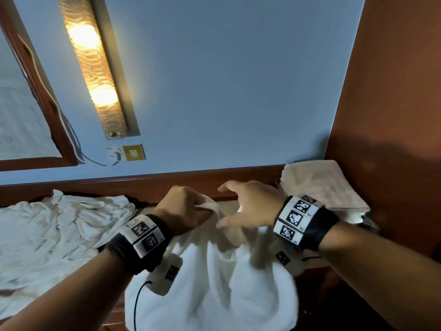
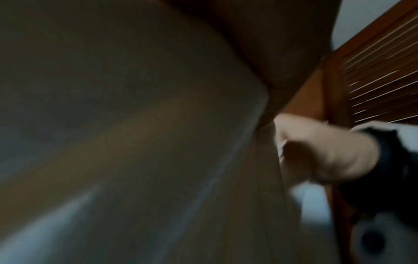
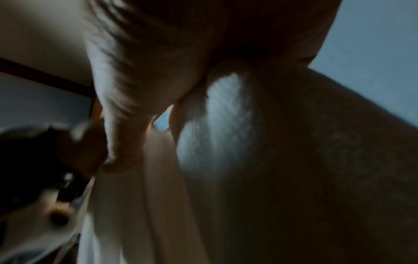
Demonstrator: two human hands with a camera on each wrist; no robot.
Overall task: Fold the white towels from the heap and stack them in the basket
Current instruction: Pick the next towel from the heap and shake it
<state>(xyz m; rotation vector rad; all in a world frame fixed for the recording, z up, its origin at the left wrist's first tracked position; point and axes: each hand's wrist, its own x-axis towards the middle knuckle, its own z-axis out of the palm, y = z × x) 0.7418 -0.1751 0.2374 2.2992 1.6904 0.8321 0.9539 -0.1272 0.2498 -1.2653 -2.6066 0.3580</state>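
Observation:
My left hand [image 1: 191, 206] grips the bunched top edge of a white towel [image 1: 210, 283], which hangs down in front of me. My right hand [image 1: 229, 205] is just right of that grip, fingers spread and straight, palm towards the towel's edge. The left wrist view is filled by the blurred towel [image 2: 135, 142], with the right hand [image 2: 321, 151] beside it. In the right wrist view the towel [image 3: 214, 134] hangs close, and the left hand [image 3: 83, 151] shows at the left. The heap of white towels [image 1: 59, 230] lies at the left. Folded towels [image 1: 322, 185] are stacked at the right; the basket is mostly hidden.
A dark wooden ledge [image 1: 143, 185] runs along the blue wall behind the hands. A brown wooden panel [image 1: 393, 115] closes in the right side, and a louvred wooden door [image 2: 384, 71] shows in the left wrist view. A lit wall lamp [image 1: 95, 68] hangs above.

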